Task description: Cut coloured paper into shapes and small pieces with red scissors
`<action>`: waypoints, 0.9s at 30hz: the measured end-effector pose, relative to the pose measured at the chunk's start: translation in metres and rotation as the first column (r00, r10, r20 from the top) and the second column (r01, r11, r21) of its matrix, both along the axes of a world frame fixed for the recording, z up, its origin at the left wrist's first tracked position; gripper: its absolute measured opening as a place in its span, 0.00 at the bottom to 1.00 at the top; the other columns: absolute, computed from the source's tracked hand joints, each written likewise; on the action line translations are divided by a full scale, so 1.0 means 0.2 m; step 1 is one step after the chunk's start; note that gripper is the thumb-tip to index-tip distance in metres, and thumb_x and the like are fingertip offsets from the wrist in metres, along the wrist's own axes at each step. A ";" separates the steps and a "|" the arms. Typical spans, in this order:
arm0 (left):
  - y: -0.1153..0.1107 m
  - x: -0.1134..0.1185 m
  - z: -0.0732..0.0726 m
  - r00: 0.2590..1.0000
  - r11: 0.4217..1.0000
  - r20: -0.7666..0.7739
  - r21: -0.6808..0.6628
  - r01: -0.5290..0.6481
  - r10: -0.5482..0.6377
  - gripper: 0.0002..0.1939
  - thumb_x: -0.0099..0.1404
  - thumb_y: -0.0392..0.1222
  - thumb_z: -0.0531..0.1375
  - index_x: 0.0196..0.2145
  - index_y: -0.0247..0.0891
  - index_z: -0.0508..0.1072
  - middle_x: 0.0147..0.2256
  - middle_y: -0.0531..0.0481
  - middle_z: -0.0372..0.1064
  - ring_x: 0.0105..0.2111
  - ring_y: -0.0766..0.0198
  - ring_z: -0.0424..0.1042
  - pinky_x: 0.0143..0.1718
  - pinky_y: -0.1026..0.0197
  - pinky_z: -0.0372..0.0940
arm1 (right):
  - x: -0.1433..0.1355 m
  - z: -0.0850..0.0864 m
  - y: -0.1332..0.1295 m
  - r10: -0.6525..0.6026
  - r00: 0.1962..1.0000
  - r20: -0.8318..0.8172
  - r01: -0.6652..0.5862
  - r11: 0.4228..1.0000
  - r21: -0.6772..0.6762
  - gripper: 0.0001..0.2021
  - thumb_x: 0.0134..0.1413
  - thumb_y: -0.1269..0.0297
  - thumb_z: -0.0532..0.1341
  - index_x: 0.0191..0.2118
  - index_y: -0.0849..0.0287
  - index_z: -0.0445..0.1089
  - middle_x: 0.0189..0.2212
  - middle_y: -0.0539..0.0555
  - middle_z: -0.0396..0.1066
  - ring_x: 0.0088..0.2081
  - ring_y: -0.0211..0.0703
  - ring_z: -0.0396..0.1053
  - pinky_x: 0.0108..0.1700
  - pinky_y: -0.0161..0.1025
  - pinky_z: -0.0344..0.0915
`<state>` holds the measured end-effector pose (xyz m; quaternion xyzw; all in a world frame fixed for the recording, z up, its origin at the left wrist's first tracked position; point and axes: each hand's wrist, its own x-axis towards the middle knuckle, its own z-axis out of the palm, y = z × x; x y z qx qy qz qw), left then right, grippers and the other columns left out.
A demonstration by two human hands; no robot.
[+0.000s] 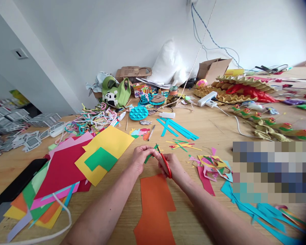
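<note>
Red-handled scissors (166,164) are gripped in my right hand (177,168), blades pointing up and to the left. Close beside them, my left hand (139,158) pinches a small green paper strip (147,159); the strip is partly hidden by the fingers. An orange paper sheet (156,207) with cut edges lies on the table just below my hands. Beyond the hands are thin yellow, red and green paper strips (185,144) and longer blue strips (180,128). Small colored paper cutouts (140,132) and a pen (151,132) lie there too.
Colored paper sheets (63,163) pile up at left, with yellow paper (117,137) nearest. Paper scraps (211,166) and blue strips (257,211) spread at right. Farther back are a blue palette-like tray (138,113), a green bag (122,93), a jar (172,97) and a power strip (207,98).
</note>
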<state>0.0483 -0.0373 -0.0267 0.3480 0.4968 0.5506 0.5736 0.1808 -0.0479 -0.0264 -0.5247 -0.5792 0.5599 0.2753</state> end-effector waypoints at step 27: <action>0.04 -0.21 0.02 0.959 0.954 0.072 -0.109 0.280 -0.273 0.11 0.42 0.37 0.69 0.24 0.32 0.73 0.25 0.43 0.76 0.26 0.59 0.75 0.36 0.56 0.68 | 0.02 0.07 -0.02 0.207 0.976 0.073 -0.203 0.977 -0.068 0.28 0.51 0.39 0.57 0.16 0.59 0.59 0.08 0.48 0.60 0.11 0.33 0.58 0.15 0.30 0.51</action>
